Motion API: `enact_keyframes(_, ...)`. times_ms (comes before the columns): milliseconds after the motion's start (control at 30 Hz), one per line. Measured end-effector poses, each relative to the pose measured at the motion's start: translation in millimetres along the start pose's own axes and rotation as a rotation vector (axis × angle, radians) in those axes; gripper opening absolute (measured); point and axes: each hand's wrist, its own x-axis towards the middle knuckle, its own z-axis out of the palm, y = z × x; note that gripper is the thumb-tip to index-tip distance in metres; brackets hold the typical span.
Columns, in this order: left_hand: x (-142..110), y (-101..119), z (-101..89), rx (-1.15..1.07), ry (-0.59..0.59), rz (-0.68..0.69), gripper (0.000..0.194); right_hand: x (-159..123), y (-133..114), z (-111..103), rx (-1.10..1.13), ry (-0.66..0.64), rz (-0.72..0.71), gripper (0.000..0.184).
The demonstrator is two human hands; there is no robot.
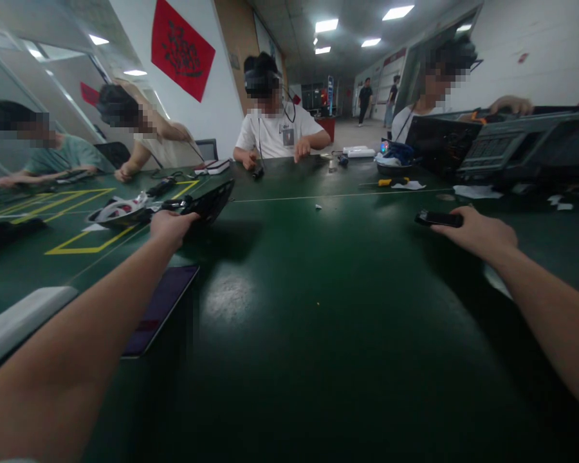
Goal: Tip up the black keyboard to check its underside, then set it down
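Observation:
My left hand (170, 228) is closed on the near edge of a thin black panel (211, 202), which is tilted above the green table (289, 321). My right hand (485, 230), out to the right, grips a small black oblong object (439, 219) between thumb and fingers. What kind of things these two are I cannot make out. Beneath my left forearm lies a tablet (166, 302) with a dark purple screen, partly hidden by the arm. Just left of the black panel is a shallow tray (109, 222) with white and dark bits in it.
A white box-like object (26, 318) sits at the near left. Across the table, a person in a white shirt (275, 132) works. A yellow-handled screwdriver (390, 182) and paper scraps (477, 191) lie at the right. Behind them stands an opened computer case (504, 145).

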Motion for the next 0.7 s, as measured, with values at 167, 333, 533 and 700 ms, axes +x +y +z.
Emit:
enact_keyframes(167, 20, -26, -17.0, 0.29, -0.013, 0.024, 0.035, 0, -4, 2, -0.132, -0.013, -0.01, 0.067)
enact_keyframes(333, 29, -35, -12.8, 0.439, -0.058, -0.009, 0.045, -5, -4, 6, -0.159, 0.074, -0.083, 0.077)
enact_keyframes(533, 51, -37, -7.9, 0.625, -0.147, 0.092, 0.052, -6, -5, 19, -0.053, 0.335, -0.208, 0.078)
enact_keyframes(700, 71, -34, -1.2, 0.764, -0.309, 0.046, 0.042, 5, -3, 33, -0.124, 0.299, -0.191, 0.075)
